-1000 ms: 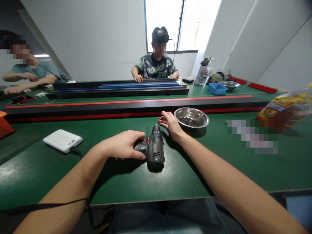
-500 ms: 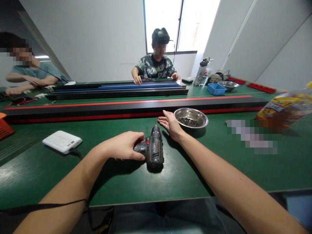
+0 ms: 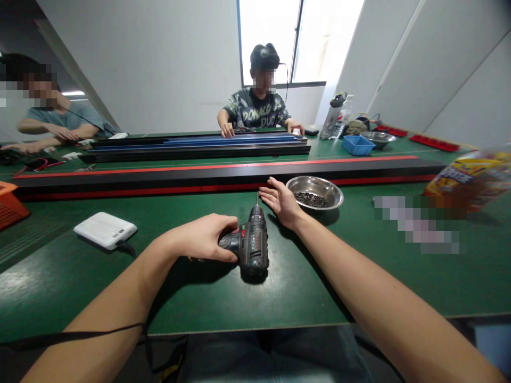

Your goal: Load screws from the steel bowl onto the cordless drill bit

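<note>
My left hand (image 3: 207, 238) is wrapped round the handle of a dark cordless drill (image 3: 253, 242) that lies on the green table (image 3: 199, 298), its bit pointing away from me. My right hand (image 3: 281, 202) sits just right of the bit's tip, fingers partly spread; whether a small screw is pinched at the fingertips I cannot make out. A steel bowl (image 3: 315, 192) of small dark screws stands right beside that hand. A long black and red rail (image 3: 223, 178) runs across the table just beyond.
A white power bank (image 3: 106, 230) with a cable lies to the left, an orange basket (image 3: 11, 205) at the far left. A snack bag (image 3: 471, 178) is at the right. A second rail stack (image 3: 195, 146), a blue tray (image 3: 356, 144) and two people across the table.
My right hand has lifted slightly and its fingers have spread a little near the drill bit. The left hand and drill have stayed put.
</note>
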`<control>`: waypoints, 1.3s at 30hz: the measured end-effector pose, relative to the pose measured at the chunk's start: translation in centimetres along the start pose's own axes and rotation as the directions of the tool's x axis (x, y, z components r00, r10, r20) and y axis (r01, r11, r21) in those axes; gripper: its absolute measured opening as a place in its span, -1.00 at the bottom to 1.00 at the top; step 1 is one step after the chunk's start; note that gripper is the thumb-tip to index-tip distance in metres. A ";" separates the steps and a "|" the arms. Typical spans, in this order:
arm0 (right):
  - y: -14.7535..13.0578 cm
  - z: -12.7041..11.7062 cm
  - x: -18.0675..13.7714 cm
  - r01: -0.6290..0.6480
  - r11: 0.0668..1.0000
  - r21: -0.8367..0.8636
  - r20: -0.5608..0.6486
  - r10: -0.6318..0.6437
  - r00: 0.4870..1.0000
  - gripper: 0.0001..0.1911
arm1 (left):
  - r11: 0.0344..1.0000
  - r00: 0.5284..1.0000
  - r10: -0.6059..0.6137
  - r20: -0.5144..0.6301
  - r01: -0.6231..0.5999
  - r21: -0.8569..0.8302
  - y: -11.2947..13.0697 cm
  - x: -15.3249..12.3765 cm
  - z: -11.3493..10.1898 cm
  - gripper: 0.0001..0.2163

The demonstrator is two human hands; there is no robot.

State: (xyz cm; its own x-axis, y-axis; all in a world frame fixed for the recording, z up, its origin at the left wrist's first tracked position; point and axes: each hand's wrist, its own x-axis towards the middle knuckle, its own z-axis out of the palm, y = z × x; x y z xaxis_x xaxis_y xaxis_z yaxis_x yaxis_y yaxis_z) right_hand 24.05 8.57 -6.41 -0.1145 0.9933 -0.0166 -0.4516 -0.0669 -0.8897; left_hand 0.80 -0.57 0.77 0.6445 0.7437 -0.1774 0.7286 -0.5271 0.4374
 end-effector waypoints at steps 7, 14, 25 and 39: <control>0.0 0.2 -0.3 0.006 1.000 0.012 0.003 -0.006 1.000 -0.60 | 1.000 1.000 0.005 0.017 -0.004 -0.030 -0.5 0.0 0.2 -0.62; -0.1 0.3 -0.5 0.014 1.000 -0.004 0.023 -0.014 1.000 -0.56 | 0.999 1.000 -0.006 0.025 0.006 -0.034 -0.2 -0.1 0.1 -0.63; -0.1 0.3 -0.5 0.001 1.000 -0.031 0.028 -0.001 1.000 -0.63 | 0.999 1.000 -0.019 0.019 0.019 -0.040 -0.1 -0.1 0.1 -0.62; 0.3 0.0 -0.2 0.011 0.996 -0.087 0.069 -0.005 0.998 -0.59 | 0.999 1.000 -0.020 0.020 0.021 -0.035 -0.1 -0.2 0.1 -0.62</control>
State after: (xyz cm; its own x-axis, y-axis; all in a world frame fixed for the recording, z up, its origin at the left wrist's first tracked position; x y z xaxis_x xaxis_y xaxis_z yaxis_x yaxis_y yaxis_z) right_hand 23.91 8.35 -6.70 -0.1726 0.9848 0.0192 -0.3744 -0.0476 -0.9260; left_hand 0.63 -0.66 0.66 0.6341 0.7458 -0.2041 0.7334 -0.4965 0.4643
